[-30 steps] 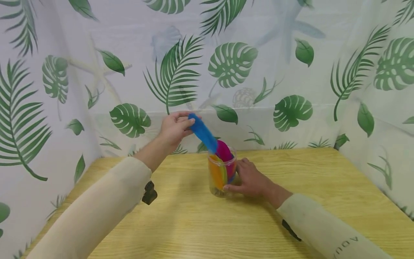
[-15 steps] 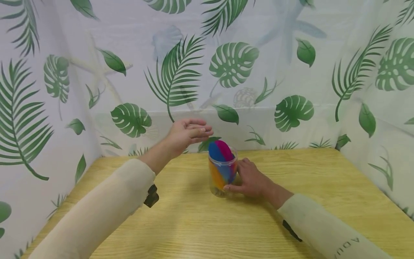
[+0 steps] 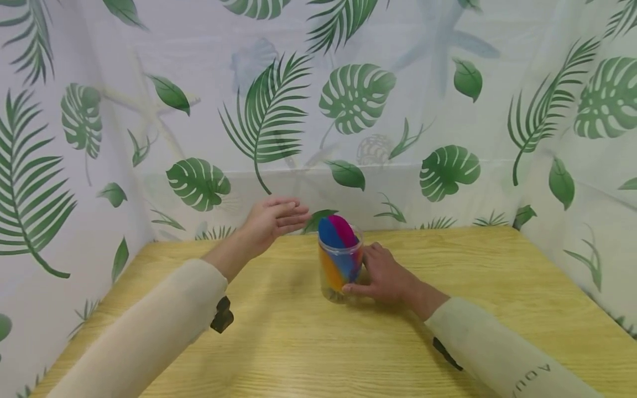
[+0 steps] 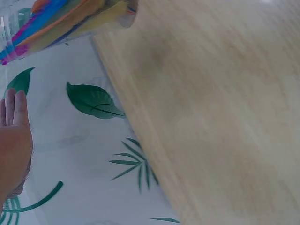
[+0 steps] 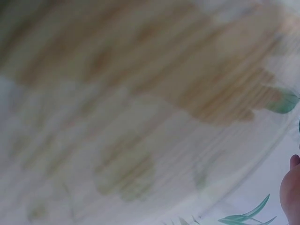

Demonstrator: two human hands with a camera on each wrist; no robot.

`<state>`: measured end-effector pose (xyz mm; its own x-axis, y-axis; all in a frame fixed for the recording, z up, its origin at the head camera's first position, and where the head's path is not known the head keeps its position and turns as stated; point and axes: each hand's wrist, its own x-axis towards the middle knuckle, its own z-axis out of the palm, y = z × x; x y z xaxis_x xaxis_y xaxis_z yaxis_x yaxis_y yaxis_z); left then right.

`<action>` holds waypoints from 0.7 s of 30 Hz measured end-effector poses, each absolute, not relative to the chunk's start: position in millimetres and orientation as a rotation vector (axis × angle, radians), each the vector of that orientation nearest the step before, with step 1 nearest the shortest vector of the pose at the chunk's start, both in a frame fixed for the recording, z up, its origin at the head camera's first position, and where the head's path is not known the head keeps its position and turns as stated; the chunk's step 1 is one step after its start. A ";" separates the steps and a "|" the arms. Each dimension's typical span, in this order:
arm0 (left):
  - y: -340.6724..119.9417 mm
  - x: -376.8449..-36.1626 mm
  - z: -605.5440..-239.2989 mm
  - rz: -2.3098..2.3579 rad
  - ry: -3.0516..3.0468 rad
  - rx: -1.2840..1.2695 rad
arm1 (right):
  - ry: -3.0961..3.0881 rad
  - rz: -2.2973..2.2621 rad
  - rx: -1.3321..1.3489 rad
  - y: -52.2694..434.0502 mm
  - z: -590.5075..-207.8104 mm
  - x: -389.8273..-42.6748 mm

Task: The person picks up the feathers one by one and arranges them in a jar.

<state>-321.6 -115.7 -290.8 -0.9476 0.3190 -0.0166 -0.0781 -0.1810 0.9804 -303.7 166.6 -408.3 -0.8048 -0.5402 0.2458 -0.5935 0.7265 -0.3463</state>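
Jar point(image 3: 340, 271) gripped by right hand point(image 3: 383, 276); left hand point(image 3: 271, 219), fingers now straight and empty, has dropped lower.

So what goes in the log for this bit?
left hand: open, empty, beside jar | right hand: grips clear jar | jar: upright on table, coloured pieces inside

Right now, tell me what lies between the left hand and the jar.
Nothing. In the head view the left hand hangs open above the table, left of the jar. Only bare wood and the leaf-print curtain show in that gap.
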 end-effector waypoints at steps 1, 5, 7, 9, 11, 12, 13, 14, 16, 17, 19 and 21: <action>-118.1 -322.0 -295.4 2.223 1.795 0.269 | -2.802 0.626 0.925 166.7 -408.3 -303.8; -126.7 -321.4 -316.9 2.237 1.701 0.244 | -2.831 0.614 0.939 167.4 -408.1 -303.6; -130.6 -319.3 -328.6 2.233 1.648 0.233 | -2.848 0.623 0.949 167.3 -409.2 -303.0; -134.0 -316.9 -339.3 2.228 1.606 0.215 | -2.866 0.629 0.953 166.8 -410.4 -302.3; -136.6 -314.7 -348.3 2.216 1.573 0.199 | -2.877 0.617 0.952 166.7 -411.5 -302.1; -137.6 -313.8 -352.0 2.211 1.560 0.198 | -2.876 0.613 0.953 166.8 -411.5 -301.9; -138.7 -312.9 -355.2 2.213 1.548 0.197 | -2.872 0.610 0.953 167.0 -411.3 -301.7; -139.8 -312.1 -358.3 2.218 1.537 0.200 | -2.868 0.604 0.952 167.2 -410.9 -301.6; -142.5 -310.9 -364.3 2.228 1.508 0.206 | -2.847 0.587 0.964 167.7 -410.8 -302.1; -143.8 -310.4 -367.3 2.231 1.496 0.204 | -2.843 0.585 0.967 168.2 -410.9 -302.3; -145.6 -309.5 -373.2 2.229 1.495 0.179 | -2.837 0.593 0.984 168.6 -411.4 -302.4; -146.1 -308.8 -378.7 2.209 1.550 0.154 | -2.832 0.587 1.003 169.4 -412.7 -302.7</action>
<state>-308.8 -146.1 -378.7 -0.8989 0.4097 -0.1551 -0.2852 -0.2786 0.9171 -302.7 169.4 -412.7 -0.7824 -0.5897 0.2002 -0.6208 0.7123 -0.3276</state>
